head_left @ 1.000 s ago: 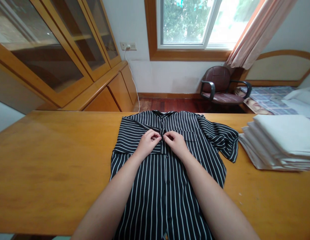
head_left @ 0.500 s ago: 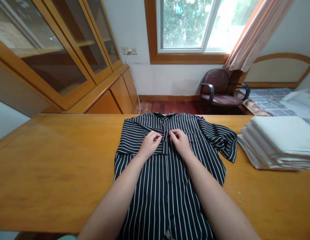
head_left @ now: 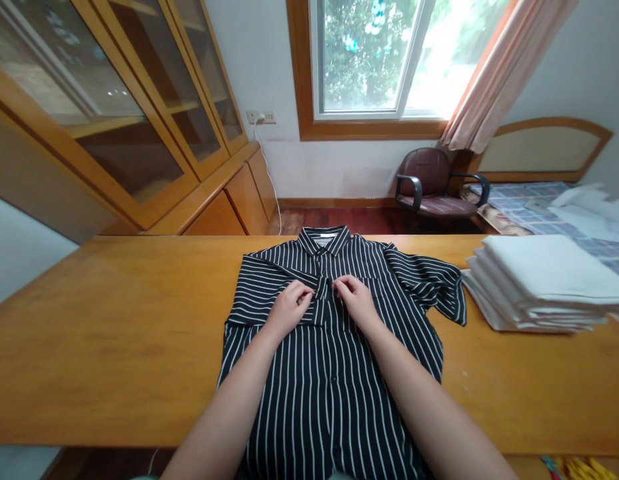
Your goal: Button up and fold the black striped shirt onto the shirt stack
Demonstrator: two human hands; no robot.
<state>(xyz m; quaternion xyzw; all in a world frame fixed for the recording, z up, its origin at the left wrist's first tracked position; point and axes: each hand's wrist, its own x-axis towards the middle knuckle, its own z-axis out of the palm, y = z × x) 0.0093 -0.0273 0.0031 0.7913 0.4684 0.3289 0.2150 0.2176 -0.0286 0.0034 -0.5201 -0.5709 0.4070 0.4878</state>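
A black shirt with white stripes [head_left: 309, 387] lies front up on the table, its collar [head_left: 324, 241] at the far edge. The sleeve on the left [head_left: 262, 287] is folded across the chest, and the sleeve on the right [head_left: 432, 280] sticks out sideways, crumpled. My left hand [head_left: 290, 308] is closed in a pinch at the end of the folded sleeve. Beside it, my right hand [head_left: 356, 300] pinches the cloth near the button line, thumb and fingertips together. The pinched cloth itself is mostly hidden by the fingers.
A stack of white folded sheets [head_left: 549, 287] sits on the wooden table [head_left: 114, 347], right of the shirt. Beyond are a brown armchair [head_left: 429, 180], a bed [head_left: 529, 200] and a glass-door cabinet [head_left: 164, 153]. Something yellow [head_left: 584, 467] shows at the lower right.
The shirt has come slightly nearer, and its collar now shows fully at the far table edge. Both hands moved a little toward me with it, still pinching. The view has shifted slightly.
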